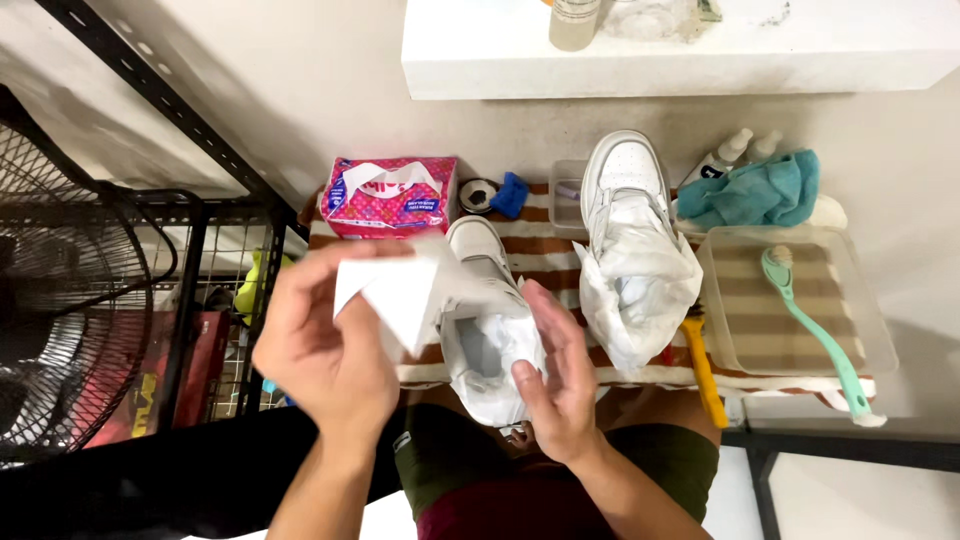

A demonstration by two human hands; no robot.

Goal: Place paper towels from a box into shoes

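I see the near white sneaker (487, 320) lying on the striped towel (540, 245) at my knees, stuffed with white tissue. My right hand (556, 375) cups its side, fingers loosely curled; my left hand (325, 340) pinches a white tissue sheet (395, 290) above it. Second stuffed sneaker (625, 230) just beside, pink tissue pack (390, 195) behind, clear tray (790, 310) with what looks like a green brush (810, 325) at right.
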